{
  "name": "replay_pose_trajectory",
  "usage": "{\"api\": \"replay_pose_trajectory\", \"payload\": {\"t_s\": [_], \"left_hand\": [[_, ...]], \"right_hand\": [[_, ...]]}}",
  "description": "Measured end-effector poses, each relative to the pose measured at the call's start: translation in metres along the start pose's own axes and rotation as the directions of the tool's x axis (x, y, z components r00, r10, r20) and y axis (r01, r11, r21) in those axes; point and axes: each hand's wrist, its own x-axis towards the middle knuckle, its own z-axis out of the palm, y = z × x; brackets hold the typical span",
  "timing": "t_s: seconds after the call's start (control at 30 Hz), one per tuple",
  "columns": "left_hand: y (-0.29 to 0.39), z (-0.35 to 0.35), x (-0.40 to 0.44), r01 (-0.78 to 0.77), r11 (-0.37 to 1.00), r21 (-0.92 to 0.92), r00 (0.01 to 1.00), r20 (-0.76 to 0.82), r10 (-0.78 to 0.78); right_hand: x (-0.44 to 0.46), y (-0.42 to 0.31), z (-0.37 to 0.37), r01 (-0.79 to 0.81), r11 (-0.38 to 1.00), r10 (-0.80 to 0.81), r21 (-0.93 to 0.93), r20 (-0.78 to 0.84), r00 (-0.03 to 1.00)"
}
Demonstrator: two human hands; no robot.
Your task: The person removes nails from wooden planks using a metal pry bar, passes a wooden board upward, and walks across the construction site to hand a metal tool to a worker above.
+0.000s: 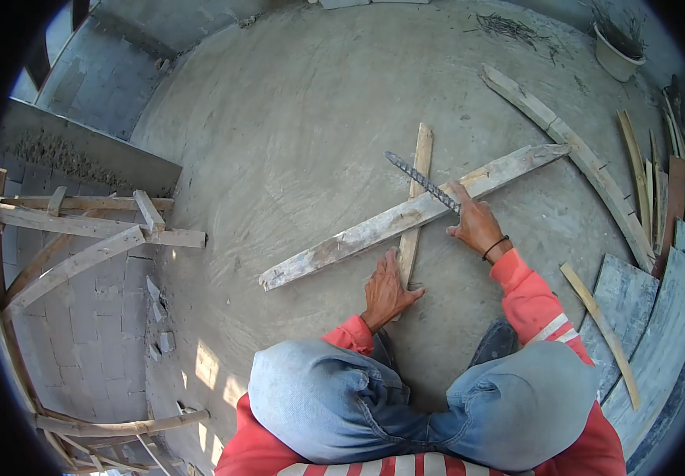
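My right hand (477, 224) is closed round one end of a short ribbed steel rebar (419, 178), which slants up and to the left over the wood. Under the rebar lies a long, whitish, plaster-stained wooden beam (342, 248), running diagonally across the floor. A narrower wooden strip (408, 258) crosses it, and the beam rests on top of the strip. My left hand (388, 293) is on the strip's near part with fingers stretched out and thumb apart. Whether it presses hard, I cannot tell.
A long jointed timber (596, 166) lies on the right of the concrete floor (279, 127). Beyond it are boards (668, 317), a thin lath (603, 337) and a white bucket (617, 57). A wooden frame (96, 226) stands at left by a block wall (80, 317).
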Motion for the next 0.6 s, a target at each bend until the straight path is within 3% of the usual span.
{"api": "replay_pose_trajectory", "payload": {"t_s": [0.03, 0.1, 0.17, 0.33, 0.43, 0.47, 0.5, 0.53, 0.6], "left_hand": [[-0.006, 0.003, 0.003, -0.005, 1.000, -0.003, 1.000, -0.009, 0.005], [-0.015, 0.009, 0.010, 0.177, 0.978, -0.113, 0.984, 0.050, -0.173], [-0.021, 0.016, 0.010, 0.198, 0.970, -0.140, 0.980, 0.053, -0.192], [-0.025, 0.021, 0.003, 0.179, 0.958, -0.226, 0.983, 0.008, -0.182], [-0.026, 0.018, 0.006, 0.273, 0.925, -0.264, 0.962, 0.107, -0.253], [-0.029, 0.023, 0.004, 0.354, 0.732, -0.583, 0.934, 0.262, -0.243], [-0.033, 0.030, 0.002, 0.434, 0.423, -0.796, 0.900, 0.400, -0.171], [-0.033, 0.033, -0.002, 0.458, 0.334, -0.823, 0.888, 0.437, -0.140], [-0.037, 0.034, -0.011, 0.489, 0.301, -0.819, 0.872, 0.466, -0.148]], "right_hand": [[0.009, 0.002, 0.009, 0.001, 0.998, -0.001, -0.065, -0.004, 1.000], [0.024, 0.007, 0.019, 0.007, 0.990, -0.009, -0.138, -0.010, 1.000], [0.035, 0.016, 0.026, -0.016, 0.979, 0.012, -0.203, -0.020, 1.000], [0.044, 0.008, 0.011, -0.007, 0.987, 0.014, -0.161, 0.038, 0.999], [0.037, -0.005, 0.003, 0.020, 0.988, -0.016, -0.155, 0.027, 1.000], [0.030, -0.009, 0.001, 0.009, 0.990, -0.008, -0.142, 0.007, 1.000], [0.023, -0.013, -0.002, 0.008, 0.989, -0.006, -0.147, 0.015, 1.000], [0.015, -0.016, -0.006, -0.019, 0.991, 0.018, -0.131, -0.003, 1.000], [0.007, -0.010, -0.003, -0.051, 0.991, 0.049, -0.126, -0.018, 0.999]]}}
